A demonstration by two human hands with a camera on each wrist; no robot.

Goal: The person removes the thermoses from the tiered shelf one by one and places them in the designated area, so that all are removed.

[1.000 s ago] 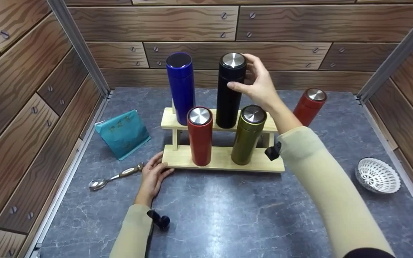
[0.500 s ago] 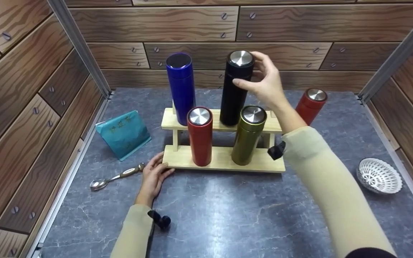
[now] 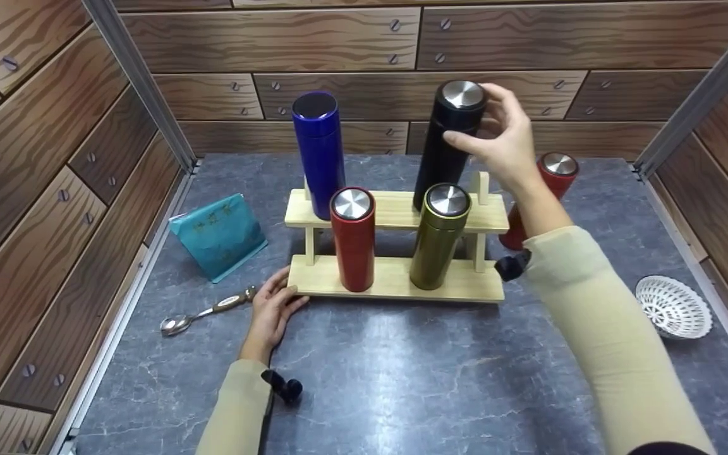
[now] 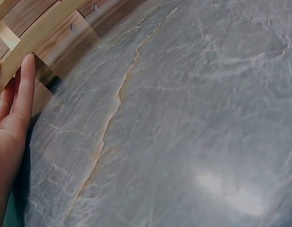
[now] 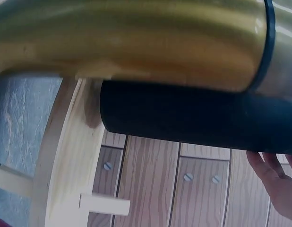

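Note:
My right hand [image 3: 503, 142] grips the upper part of a black thermos bottle [image 3: 446, 148], thumb in front and fingers behind. The bottle leans slightly at the upper tier of a two-tier wooden rack [image 3: 395, 278]; whether its base touches the board is unclear. In the right wrist view the black bottle [image 5: 193, 116] lies partly behind a gold-green thermos bottle [image 5: 136, 42]. My left hand [image 3: 270, 309] holds the left end of the rack's lower board, thumb on top, fingers underneath. A blue thermos bottle [image 3: 320, 151] stands on the upper tier; red [image 3: 354, 246] and gold-green ones stand below.
Another red thermos bottle [image 3: 557, 174] stands behind the rack's right end, partly hidden by my right arm. A teal pouch [image 3: 218, 237] and a spoon [image 3: 215, 308] lie left. At the right edge sits a white woven basket [image 3: 673, 306].
The black bottle has moved right and a little up in my right hand, from mid-board toward the rack's right end. My left hand stays at the rack's corner.

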